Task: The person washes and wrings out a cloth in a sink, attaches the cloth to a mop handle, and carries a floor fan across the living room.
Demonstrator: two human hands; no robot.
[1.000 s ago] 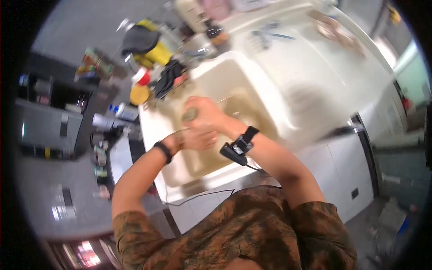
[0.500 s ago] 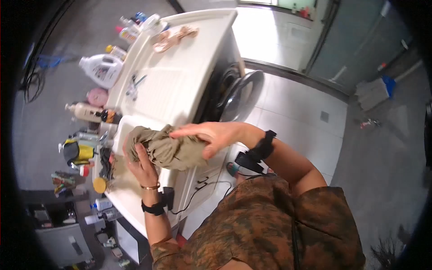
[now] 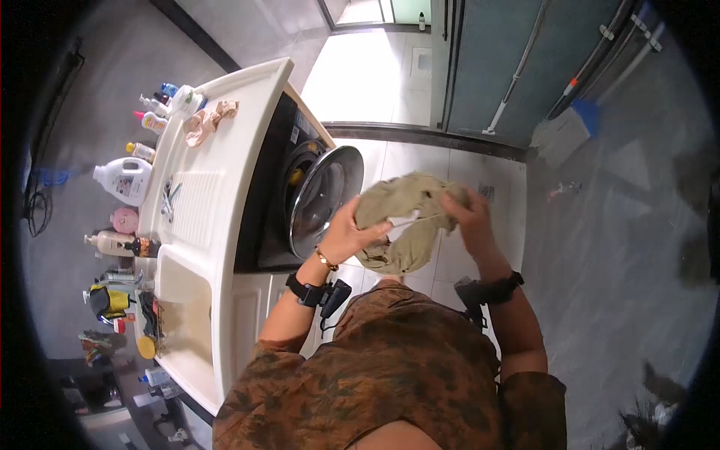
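Note:
Between my hands, in front of my body, a khaki-green garment (image 3: 409, 191) hangs bunched into a loose ring with a gap in its middle. What kind of garment it is, I cannot make out. My left hand (image 3: 351, 234) grips its left side, thumb on top. On the right side, the fingers of my right hand (image 3: 474, 217) are closed on the cloth, slightly blurred. Left of the garment stands a front-loading washing machine (image 3: 262, 202) under the counter; its round glass door (image 3: 330, 202) is swung open. Something yellow shows inside the drum.
The white counter (image 3: 247, 120) bears a crumpled pink cloth (image 3: 206, 126) and small clips (image 3: 171, 199). A sink basin (image 3: 191, 296) is set into it. Along the wall stand a white detergent jug (image 3: 124, 181) and several bottles. Mop poles (image 3: 517, 71) lean at upper right.
My hands have carried the garment away from over the sink, rightward to the floor space beside the washer door. It has opened from a bunched bundle into a ring. My view has turned right.

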